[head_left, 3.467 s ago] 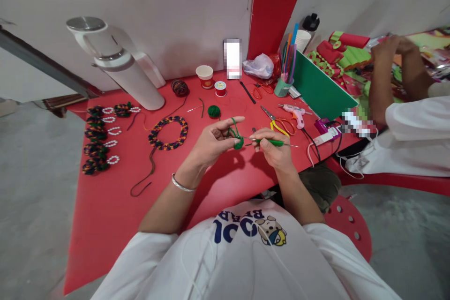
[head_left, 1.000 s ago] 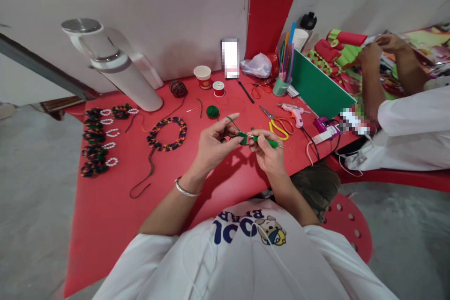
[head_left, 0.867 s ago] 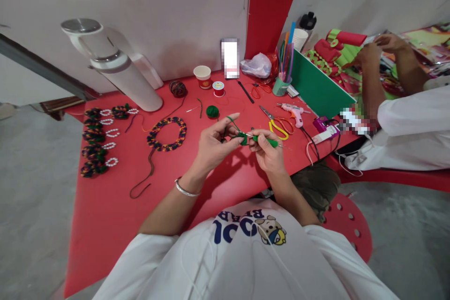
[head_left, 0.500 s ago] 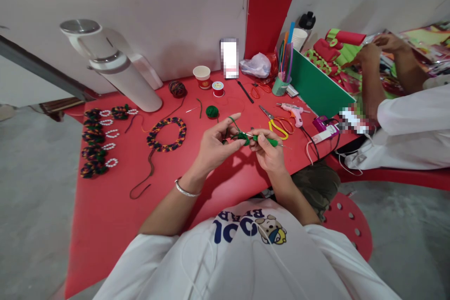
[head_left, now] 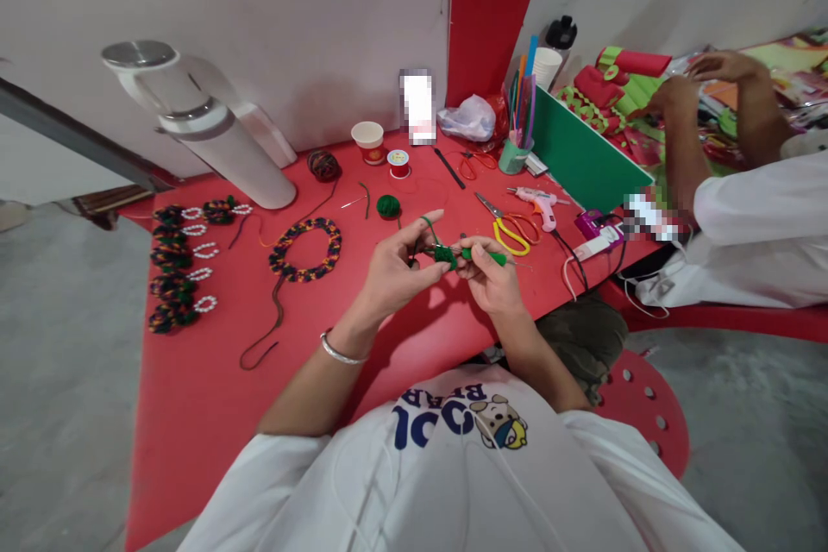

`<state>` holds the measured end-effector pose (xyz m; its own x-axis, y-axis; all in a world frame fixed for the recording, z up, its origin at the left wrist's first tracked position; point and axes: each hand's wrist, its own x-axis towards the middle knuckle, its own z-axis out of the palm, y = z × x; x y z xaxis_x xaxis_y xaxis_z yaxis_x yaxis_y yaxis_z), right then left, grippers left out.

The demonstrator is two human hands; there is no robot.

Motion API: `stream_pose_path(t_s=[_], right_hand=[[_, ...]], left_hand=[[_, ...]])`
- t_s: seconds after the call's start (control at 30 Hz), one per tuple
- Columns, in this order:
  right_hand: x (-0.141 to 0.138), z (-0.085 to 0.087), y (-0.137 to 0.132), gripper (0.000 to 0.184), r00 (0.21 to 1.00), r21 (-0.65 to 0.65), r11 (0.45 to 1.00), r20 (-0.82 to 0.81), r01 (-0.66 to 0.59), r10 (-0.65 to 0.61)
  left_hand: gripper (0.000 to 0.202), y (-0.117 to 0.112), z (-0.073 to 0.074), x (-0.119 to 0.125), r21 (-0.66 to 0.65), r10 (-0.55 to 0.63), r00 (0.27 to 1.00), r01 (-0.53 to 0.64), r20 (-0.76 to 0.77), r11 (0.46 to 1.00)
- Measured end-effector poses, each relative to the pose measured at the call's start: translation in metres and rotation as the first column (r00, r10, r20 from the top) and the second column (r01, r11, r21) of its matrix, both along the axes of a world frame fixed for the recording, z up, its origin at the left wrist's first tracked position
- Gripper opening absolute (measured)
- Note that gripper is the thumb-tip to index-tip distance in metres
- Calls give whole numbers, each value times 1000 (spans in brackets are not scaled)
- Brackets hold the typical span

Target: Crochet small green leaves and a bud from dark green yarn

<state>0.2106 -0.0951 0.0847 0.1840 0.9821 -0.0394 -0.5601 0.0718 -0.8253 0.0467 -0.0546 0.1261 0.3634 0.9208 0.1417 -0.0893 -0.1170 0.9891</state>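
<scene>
Above the red table (head_left: pixel 213 379), my left hand (head_left: pixel 394 267) pinches a small green crochet piece (head_left: pixel 443 254), with green yarn looped over its raised forefinger. My right hand (head_left: pixel 492 276) grips a green-handled crochet hook (head_left: pixel 485 256) whose tip is at the piece. The yarn runs back to a small green yarn ball (head_left: pixel 388 205) on the table just beyond my hands.
A multicoloured crochet ring (head_left: pixel 306 248) and several small crochet pieces with bead loops (head_left: pixel 178 263) lie at left. A white jug (head_left: pixel 194 125), paper cup (head_left: pixel 367 141), pliers (head_left: pixel 508 228), glue gun (head_left: pixel 540 203) and pen cup (head_left: pixel 516 157) stand behind. Another person's arms (head_left: pixel 705 121) work at right.
My hands have drawn closer together and the hook tip has gone into the green piece. The view has shifted slightly. The other person's hands have moved over their coloured paper.
</scene>
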Motion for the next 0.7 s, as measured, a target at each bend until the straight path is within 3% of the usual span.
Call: stream_pose_path(t_s=[0.27, 0.53, 0.7], right_hand=[[1, -6, 3, 38, 1000, 0, 1000, 23, -18, 18], [3, -7, 3, 34, 1000, -19, 1000, -10, -8, 7], [1, -5, 2, 35, 1000, -18, 1000, -26, 9, -9]], left_hand=[[66, -1, 1, 1, 30, 7, 999, -6, -36, 1000], [51, 1, -3, 0, -10, -10, 997, 11, 81, 1000], [58, 1, -6, 2, -20, 46, 997, -45, 57, 999]])
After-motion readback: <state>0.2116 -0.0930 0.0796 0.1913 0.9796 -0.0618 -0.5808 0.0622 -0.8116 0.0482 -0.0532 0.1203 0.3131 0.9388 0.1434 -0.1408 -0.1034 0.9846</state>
